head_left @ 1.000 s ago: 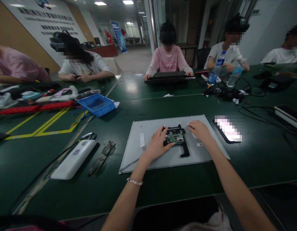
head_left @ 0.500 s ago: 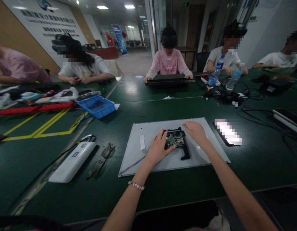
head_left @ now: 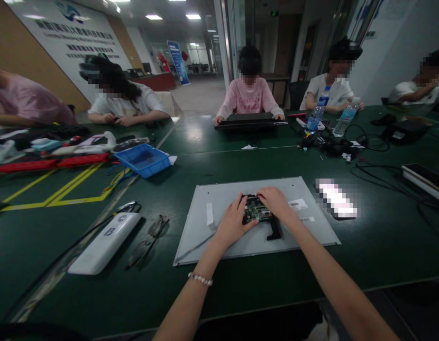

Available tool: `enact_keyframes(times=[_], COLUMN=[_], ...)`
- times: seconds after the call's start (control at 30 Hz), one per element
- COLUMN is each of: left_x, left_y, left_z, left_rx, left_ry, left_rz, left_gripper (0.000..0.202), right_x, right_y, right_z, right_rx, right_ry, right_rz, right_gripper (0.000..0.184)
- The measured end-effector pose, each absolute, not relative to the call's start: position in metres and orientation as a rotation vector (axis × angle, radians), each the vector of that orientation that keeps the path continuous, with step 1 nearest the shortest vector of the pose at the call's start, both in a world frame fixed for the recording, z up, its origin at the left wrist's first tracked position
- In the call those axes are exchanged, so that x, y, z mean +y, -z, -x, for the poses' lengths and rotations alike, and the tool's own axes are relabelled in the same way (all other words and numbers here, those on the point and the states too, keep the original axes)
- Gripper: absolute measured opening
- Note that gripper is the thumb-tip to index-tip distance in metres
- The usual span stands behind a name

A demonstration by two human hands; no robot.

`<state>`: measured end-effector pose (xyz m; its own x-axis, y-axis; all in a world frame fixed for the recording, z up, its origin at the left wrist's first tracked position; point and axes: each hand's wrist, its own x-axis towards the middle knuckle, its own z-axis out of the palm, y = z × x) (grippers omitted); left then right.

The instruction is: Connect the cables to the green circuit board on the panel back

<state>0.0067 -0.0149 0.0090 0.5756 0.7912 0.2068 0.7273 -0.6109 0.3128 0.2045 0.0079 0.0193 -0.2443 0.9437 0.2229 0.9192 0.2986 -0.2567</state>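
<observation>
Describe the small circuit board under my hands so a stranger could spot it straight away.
On the dark green table, find the pale grey flat panel lying nearest the camera. Near its middle, between the left hand and right hand, sits the circuit board in a black bracket. It is the only green, component-studded piece on that plain sheet.

Electronics assembly workroom, long green worktables (head_left: 241, 163), seated workers, blue parts bin (head_left: 143, 160), tangled cables (head_left: 351, 142)
</observation>
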Motion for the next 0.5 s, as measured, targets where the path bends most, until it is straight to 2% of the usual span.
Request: enact_keyframes(times=[0.2,0.5], left_x=[-0.0142,-0.0136], left_y=[-0.0102,-0.0109], left_z=[-0.0074,-0.0060], left_rx=[1.272,1.255], left_ry=[-0.482,-0.483], left_rz=[-2.608,-2.618], left_gripper=[0.078,0.078], right_x=[0.0064,0.0070], right_y=[-0.0220,-0.0194], right_z=[-0.2058,-0.2069], right_rx=[-2.160,-2.228], right_ry=[-0.005,-0.115], right_rz=[1.678,1.692], right_gripper=[0.025,0.026])
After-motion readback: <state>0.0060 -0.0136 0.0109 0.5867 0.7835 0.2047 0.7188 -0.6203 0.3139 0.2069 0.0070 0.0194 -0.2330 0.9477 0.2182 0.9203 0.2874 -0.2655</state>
